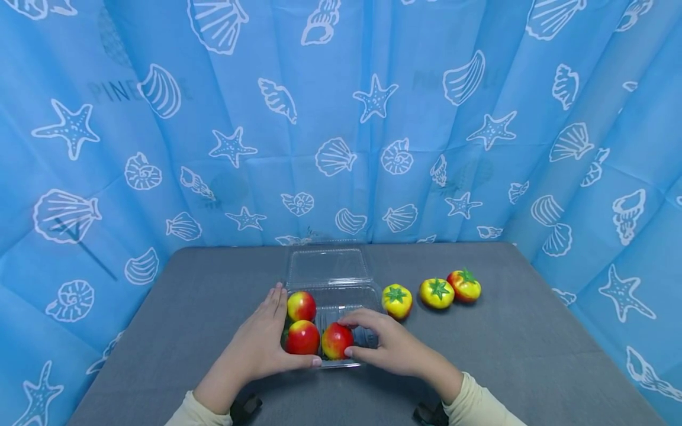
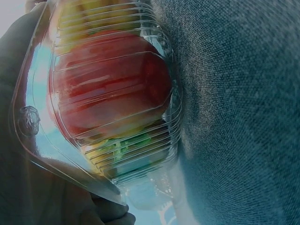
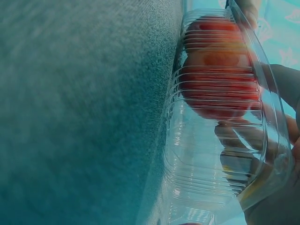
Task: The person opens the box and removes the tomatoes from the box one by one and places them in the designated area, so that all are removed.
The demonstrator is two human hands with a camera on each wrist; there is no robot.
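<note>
A clear plastic clamshell box (image 1: 341, 365) lies on the table with its lid folded back. In its left part sit two red-and-yellow tomato-like fruits, the rear one (image 1: 301, 306) behind the front one (image 1: 303, 338). My left hand (image 1: 259, 340) rests along the box's left side, fingers straight, thumb along the front rim. With thumb and fingers, my right hand (image 1: 391, 346) holds a third such fruit (image 1: 337, 341) inside the box, right of the others. Through the ribbed wall, the left wrist view shows a red fruit (image 2: 112, 84); the right wrist view also shows a fruit (image 3: 218, 84).
Right of the box stand three more fruits with green star-shaped leaves: one near the box (image 1: 396, 301), one farther right (image 1: 437, 293) and a redder one (image 1: 464, 287) beside it. The transparent lid (image 1: 327, 266) lies behind. A blue shell-print curtain (image 1: 341, 148) hangs behind the grey table (image 1: 213, 284).
</note>
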